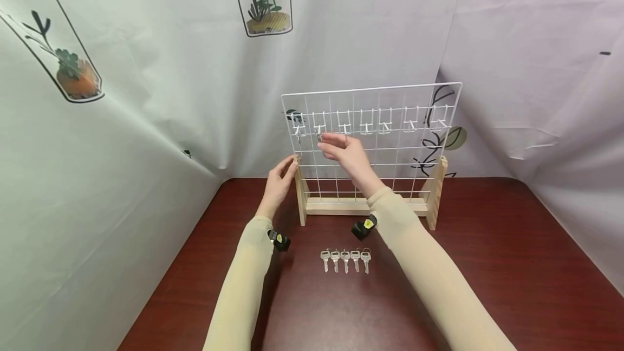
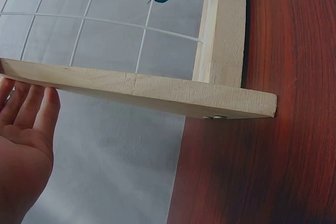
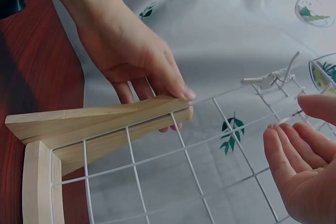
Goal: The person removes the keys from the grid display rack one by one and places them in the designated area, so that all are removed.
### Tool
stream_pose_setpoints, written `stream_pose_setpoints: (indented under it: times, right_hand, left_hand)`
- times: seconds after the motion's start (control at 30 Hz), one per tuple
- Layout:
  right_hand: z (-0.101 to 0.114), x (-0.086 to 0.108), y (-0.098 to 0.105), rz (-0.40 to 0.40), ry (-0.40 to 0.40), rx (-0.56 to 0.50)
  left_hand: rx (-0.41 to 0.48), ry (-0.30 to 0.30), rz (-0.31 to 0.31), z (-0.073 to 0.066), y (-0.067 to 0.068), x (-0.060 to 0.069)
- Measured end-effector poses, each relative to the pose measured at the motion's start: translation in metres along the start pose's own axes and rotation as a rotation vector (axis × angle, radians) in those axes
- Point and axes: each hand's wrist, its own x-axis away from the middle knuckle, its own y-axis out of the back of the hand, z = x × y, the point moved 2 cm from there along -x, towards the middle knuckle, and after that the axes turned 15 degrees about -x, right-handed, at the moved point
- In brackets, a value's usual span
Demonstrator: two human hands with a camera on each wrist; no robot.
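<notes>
A white wire grid rack [image 1: 370,149] stands upright on the table in a wooden stand [image 1: 363,207], with a row of white hooks [image 1: 385,128] across its upper part. My left hand [image 1: 278,186] grips the top of the left wooden post [image 2: 131,85], thumb on one side and fingers on the other. Up at the second hook from the left, my right hand [image 1: 348,157] pinches a small metal key [image 1: 319,137], mostly hidden by the fingertips. Another key [image 1: 299,138] hangs on the leftmost hook. In the right wrist view the right hand [image 3: 307,166] is beside the grid.
Several silver keys [image 1: 345,260] with rings lie in a row on the dark red table [image 1: 312,307] in front of the rack. A pale curtain [image 1: 195,69] with plant prints hangs behind and along the sides. Dark wrist cameras [image 1: 363,227] sit on both sleeves.
</notes>
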Motion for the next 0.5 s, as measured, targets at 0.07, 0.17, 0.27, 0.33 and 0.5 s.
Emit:
stream_pose_setpoints:
  times: [0.07,0.17,0.27,0.33,0.5]
  right_hand:
    - [0.0006,-0.0008,-0.0015,-0.005,-0.005,0.009]
    - [0.001,-0.0016,-0.0034,-0.012,-0.007,0.026]
    - [0.0014,-0.0024,-0.0047,-0.012,0.001,0.047]
    - [0.0017,-0.0026,-0.0052,-0.012,0.009,0.059]
    - [0.0031,-0.0023,-0.0058,-0.02,0.028,0.069]
  left_hand:
    - [0.001,-0.006,-0.001,0.0004,-0.0002,0.0001]
    - [0.004,-0.015,0.003,0.0014,-0.0006,-0.0001]
    - [0.002,-0.007,0.003,0.0023,-0.0007,-0.0005]
    - [0.003,0.005,0.004,0.0025,-0.0005,-0.0009]
    - [0.027,0.035,0.027,-0.0008,0.0014,-0.0006]
